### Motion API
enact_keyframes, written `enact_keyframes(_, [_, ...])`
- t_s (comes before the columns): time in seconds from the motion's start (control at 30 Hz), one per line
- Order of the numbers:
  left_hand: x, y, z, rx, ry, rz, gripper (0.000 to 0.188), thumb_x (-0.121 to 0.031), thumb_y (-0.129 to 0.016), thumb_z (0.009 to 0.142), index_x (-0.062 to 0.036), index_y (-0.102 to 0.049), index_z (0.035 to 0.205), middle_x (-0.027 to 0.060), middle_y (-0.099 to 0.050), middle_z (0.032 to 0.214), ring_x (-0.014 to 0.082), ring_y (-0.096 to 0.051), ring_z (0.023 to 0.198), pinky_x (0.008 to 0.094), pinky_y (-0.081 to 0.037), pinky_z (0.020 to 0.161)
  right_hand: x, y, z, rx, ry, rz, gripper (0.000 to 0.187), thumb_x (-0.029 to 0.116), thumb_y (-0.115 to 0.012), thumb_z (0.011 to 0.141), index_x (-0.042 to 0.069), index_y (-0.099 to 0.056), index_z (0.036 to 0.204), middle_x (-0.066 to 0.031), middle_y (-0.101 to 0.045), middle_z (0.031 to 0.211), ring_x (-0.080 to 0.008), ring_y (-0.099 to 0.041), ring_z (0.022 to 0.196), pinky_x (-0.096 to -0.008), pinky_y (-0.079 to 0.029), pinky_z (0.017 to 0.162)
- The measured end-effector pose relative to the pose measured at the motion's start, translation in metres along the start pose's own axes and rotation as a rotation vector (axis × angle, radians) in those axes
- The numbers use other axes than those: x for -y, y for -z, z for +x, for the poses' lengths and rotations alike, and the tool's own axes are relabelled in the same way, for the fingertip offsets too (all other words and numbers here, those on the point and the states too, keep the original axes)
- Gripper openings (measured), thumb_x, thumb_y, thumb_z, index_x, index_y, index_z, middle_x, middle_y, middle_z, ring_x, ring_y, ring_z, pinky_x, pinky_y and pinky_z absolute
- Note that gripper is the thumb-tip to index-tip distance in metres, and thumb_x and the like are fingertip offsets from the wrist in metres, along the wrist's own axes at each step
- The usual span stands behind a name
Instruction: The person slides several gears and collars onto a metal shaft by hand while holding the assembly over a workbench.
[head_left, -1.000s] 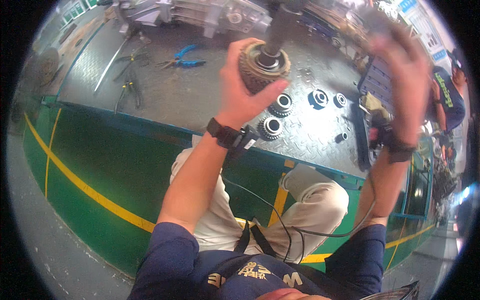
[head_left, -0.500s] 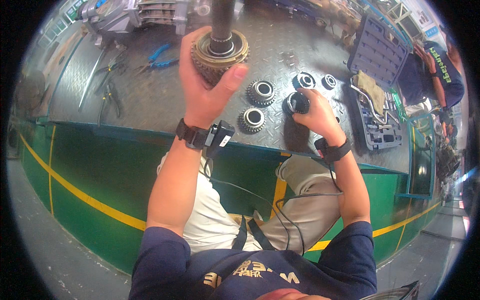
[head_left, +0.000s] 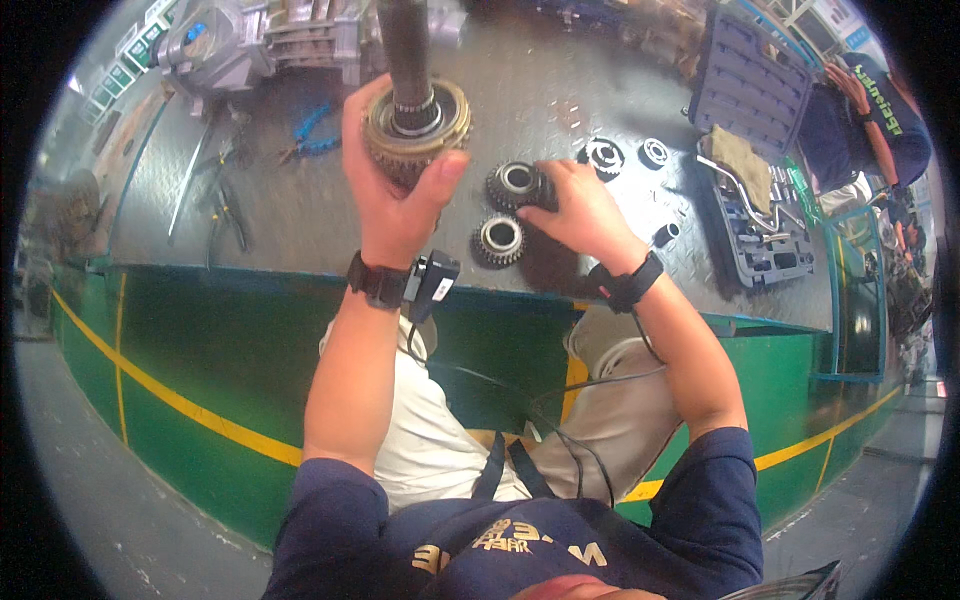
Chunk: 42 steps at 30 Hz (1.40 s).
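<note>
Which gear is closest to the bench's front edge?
The gear pictured below and left of the thumb of the right hand; the others all sit farther back.

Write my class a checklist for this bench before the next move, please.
1. Left hand wrapped around the geared shaft: ok.
2. Right hand at the farther dark gear: ok.
3. Firm right-hand grip: cannot tell, as the hand hides part of it.
4. Nearer gear lying on the bench: ok.
5. Blue-handled pliers apart from both hands: ok.
6. Toolcase closed: not ok, its lid stands open.
</note>
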<state>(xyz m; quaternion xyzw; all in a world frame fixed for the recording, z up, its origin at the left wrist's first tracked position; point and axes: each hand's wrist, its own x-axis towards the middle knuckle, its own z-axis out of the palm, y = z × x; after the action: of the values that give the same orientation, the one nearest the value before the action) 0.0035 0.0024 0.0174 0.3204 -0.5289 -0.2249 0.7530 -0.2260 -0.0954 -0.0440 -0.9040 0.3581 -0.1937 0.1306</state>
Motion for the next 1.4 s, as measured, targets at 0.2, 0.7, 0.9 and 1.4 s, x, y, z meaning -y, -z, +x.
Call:
enact_keyframes(0.2, [0.001, -0.001, -0.001, -0.022, 0.035, 0.025, 0.083, -0.036, -0.088, 0.083, -0.0012, -0.043, 0.144, 0.0079, -0.064, 0.117, 0.0135, -0.065, 0.099, 0.0306, -0.054, 0.087, 0.001, -0.014, 0.010, -0.002, -0.006, -0.045, 0.069, 0.038, -0.086, 0.080, -0.002, -0.063, 0.131, -0.0244, -0.068, 0.121, -0.0429, -0.063, 0.116, -0.0539, -0.042, 0.111])
enact_keyframes(0.7, [0.002, -0.002, 0.001, -0.029, 0.021, -0.017, 0.080, -0.031, -0.088, 0.085, -0.0007, -0.043, 0.144, 0.0091, -0.065, 0.117, 0.0139, -0.065, 0.099, 0.0298, -0.054, 0.087, -0.001, 0.049, 0.010, 0.034, -0.258, 0.671, 0.048, 0.022, -0.080, 0.087, -0.009, -0.069, 0.122, -0.0194, -0.076, 0.113, -0.0287, -0.073, 0.109, -0.0417, -0.058, 0.097])
enact_keyframes(0.9, [0.000, 0.001, -0.002, -0.079, 0.001, -0.018, 0.076, -0.029, -0.087, 0.086, -0.0006, -0.044, 0.143, 0.0093, -0.065, 0.117, 0.0132, -0.065, 0.098, 0.0299, -0.054, 0.086, 0.029, 0.052, -0.004, 0.085, -0.446, 1.946, 0.059, 0.045, -0.064, 0.101, -0.001, -0.058, 0.138, -0.0200, -0.068, 0.130, -0.0332, -0.069, 0.116, -0.0497, -0.057, 0.107])
enact_keyframes(1.4, [0.005, 0.007, 0.000, -0.095, 0.007, -0.057, 0.072, -0.029, -0.087, 0.086, -0.0027, -0.046, 0.140, 0.0070, -0.066, 0.115, 0.0126, -0.064, 0.099, 0.0295, -0.053, 0.088, -0.003, 0.048, -0.010, -0.011, -0.309, 1.820, 0.064, 0.040, -0.063, 0.100, 0.000, -0.051, 0.148, -0.0275, -0.060, 0.142, -0.0310, -0.065, 0.124, -0.0486, -0.048, 0.117])
